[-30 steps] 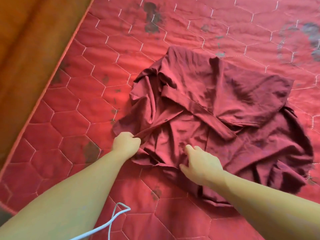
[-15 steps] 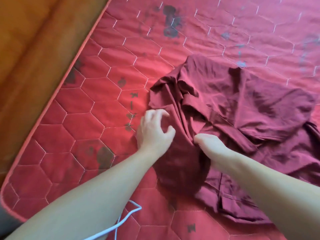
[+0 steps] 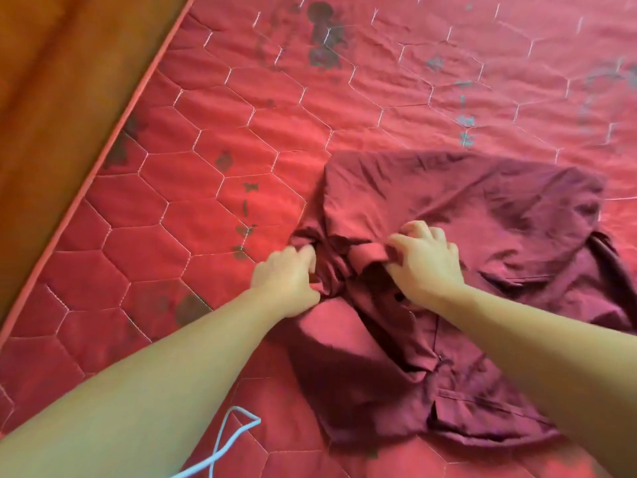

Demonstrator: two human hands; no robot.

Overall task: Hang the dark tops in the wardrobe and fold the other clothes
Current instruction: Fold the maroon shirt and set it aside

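Red quilted mattress (image 3: 213, 188) filling most of frame, white hexagon stitching, dark blotches scattered upper centre, upper right and along left edge. Piped mattress edge running diagonally from top centre-left down to lower left. Orange-brown wooden surface (image 3: 51, 84) in upper left corner, beyond that edge. Thin white cord (image 3: 229, 439) looped at bottom centre-left, lying on mattress beside left forearm, apart from garment. Maroon shirt (image 3: 482, 208) crumpled on mattress, centre to right of frame; upper part spread fairly flat, lower part bunched and partly covered by right forearm; seams and a placket-like strip visible lower right. Nothing between hands and cloth. Left hand (image 3: 287, 279) at centre frame on shirt's left edge, knuckles up, fingers curled into a bunch of fabric, gripping it. Right hand (image 3: 425, 260) just right of it, near but not touching, back of hand up, fingers bent down and thumb underneath, pinching a raised fold of shirt. Both forearms bare, entering from bottom corners and converging toward centre; right forearm crossing over lower part of shirt.
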